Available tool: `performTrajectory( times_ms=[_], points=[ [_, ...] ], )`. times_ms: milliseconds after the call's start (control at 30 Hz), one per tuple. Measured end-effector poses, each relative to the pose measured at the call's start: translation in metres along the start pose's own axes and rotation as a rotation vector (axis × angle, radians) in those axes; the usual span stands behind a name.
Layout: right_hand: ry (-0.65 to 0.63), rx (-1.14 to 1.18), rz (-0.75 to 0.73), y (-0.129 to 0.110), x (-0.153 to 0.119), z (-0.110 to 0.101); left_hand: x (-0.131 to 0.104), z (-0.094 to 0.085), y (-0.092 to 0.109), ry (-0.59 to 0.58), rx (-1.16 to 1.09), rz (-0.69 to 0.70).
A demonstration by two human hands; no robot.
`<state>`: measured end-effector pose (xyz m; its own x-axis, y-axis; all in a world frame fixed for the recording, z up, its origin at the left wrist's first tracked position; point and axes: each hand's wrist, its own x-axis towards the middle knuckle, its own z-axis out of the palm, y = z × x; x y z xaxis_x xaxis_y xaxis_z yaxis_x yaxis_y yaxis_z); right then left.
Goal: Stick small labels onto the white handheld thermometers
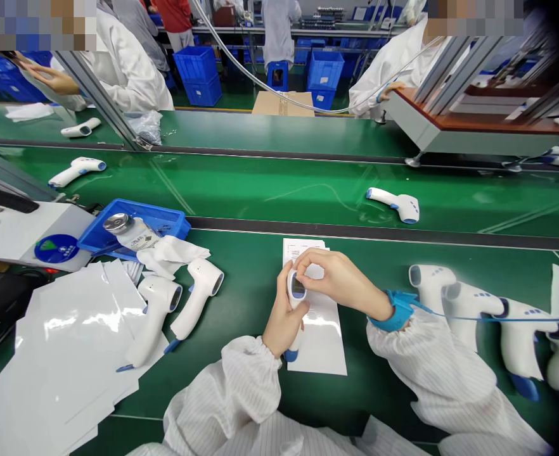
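Note:
A white and blue handheld thermometer (296,292) is upright over a white sheet (320,335), its dark display facing up toward me. My left hand (282,320) is wrapped round its body. The thumb and fingers of my right hand (329,278) are pinched at the display's upper edge; anything between those fingertips is too small to make out. A blue wrist strap (398,310) with a cord circles my right wrist. Two more thermometers (198,297) lie to the left, and several others (469,304) lie to the right, partly beyond my sleeve.
Glossy sheets (70,354) cover the left of the table. Behind them are a blue tray (175,223) with a metal-capped bottle and a white device (37,234). Thermometers (405,208) lie on the green belt (241,190). People in white coats sit across it.

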<state>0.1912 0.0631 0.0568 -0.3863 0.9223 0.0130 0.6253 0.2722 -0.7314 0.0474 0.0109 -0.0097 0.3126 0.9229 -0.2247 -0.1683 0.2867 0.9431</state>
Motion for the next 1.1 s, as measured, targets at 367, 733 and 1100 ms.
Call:
performTrajectory(
  times_ms=[367, 733, 1100],
  points=[
    [-0.005, -0.03, -0.023, -0.0008, 0.0027, -0.0003, -0.0001, -0.0005, 0.0003, -0.008, 0.005, -0.003],
    [-0.009, -0.02, -0.027, -0.0007, 0.0037, -0.0017, -0.0005, 0.0002, 0.0024, -0.014, -0.011, -0.022],
    [0.002, -0.019, -0.049, 0.001, 0.0045, 0.0008, -0.0031, -0.0018, 0.0055, 0.028, -0.088, -0.107]
  ],
)
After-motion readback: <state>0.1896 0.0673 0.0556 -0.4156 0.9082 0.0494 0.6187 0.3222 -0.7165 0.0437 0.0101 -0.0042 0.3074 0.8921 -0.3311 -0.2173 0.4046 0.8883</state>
